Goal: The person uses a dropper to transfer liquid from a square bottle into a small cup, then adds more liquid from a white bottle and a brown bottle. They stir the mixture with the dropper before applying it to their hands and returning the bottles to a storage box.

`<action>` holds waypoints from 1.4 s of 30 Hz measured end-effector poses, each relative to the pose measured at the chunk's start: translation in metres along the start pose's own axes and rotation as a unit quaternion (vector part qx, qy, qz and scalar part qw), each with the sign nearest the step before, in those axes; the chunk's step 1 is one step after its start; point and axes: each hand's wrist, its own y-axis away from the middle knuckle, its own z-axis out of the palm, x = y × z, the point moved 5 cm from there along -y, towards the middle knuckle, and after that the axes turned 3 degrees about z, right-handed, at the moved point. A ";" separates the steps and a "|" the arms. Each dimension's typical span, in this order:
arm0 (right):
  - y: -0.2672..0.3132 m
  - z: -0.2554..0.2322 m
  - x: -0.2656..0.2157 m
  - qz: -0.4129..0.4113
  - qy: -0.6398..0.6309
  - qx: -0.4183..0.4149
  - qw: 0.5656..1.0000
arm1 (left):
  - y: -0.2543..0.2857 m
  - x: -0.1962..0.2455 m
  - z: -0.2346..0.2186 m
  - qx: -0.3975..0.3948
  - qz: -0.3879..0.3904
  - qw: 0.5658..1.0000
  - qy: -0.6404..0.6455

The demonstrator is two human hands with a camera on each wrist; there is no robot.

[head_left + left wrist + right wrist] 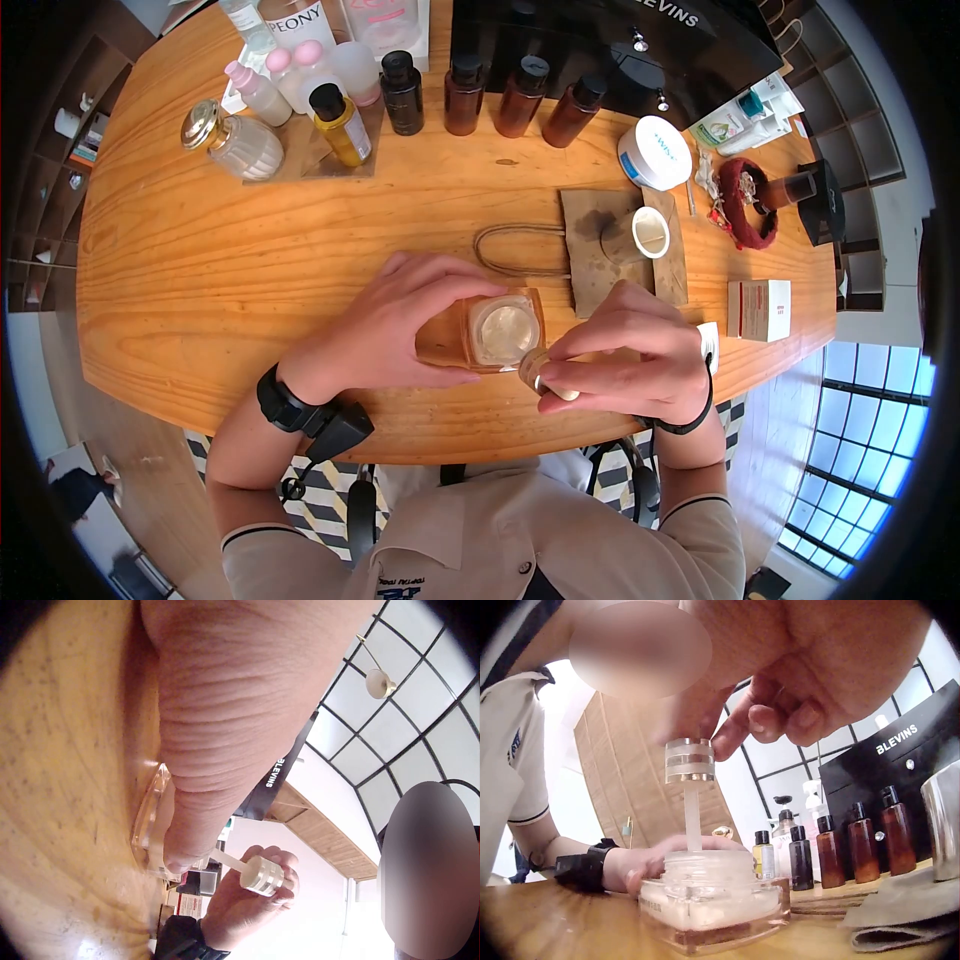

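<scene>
My left hand (400,310) holds a square clear glass jar (505,332) from its left side, thumb and fingers along its walls. The lidless jar stands on the wooden table (330,225) with pale cream inside. My right hand (640,360) pinches a silver-banded cap (690,760) with a narrow pale stem (693,817). In the right wrist view the stem points straight down, its lower end overlapping the jar's threaded mouth. The left wrist view shows the same cap (262,876) in the right fingertips, beyond the left hand.
Ahead lie a brown paper bag (590,270) and a cup (650,232). Dark bottles (520,95) stand before a black BLEVINS case (600,40). A white tub (655,153), red ring-shaped band (745,205) and small box (760,310) are at right; perfume bottles (240,145) at back left.
</scene>
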 end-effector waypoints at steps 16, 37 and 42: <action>-0.001 -0.006 0.002 0.019 0.000 0.018 1.000 | 0.001 0.000 0.000 -0.004 -0.008 1.000 0.000; 0.000 -0.008 0.000 0.009 0.000 0.004 1.000 | 0.001 0.000 0.000 -0.004 -0.019 1.000 0.013; 0.001 -0.007 0.002 0.019 0.016 -0.008 1.000 | 0.001 0.000 0.000 -0.005 -0.016 1.000 0.013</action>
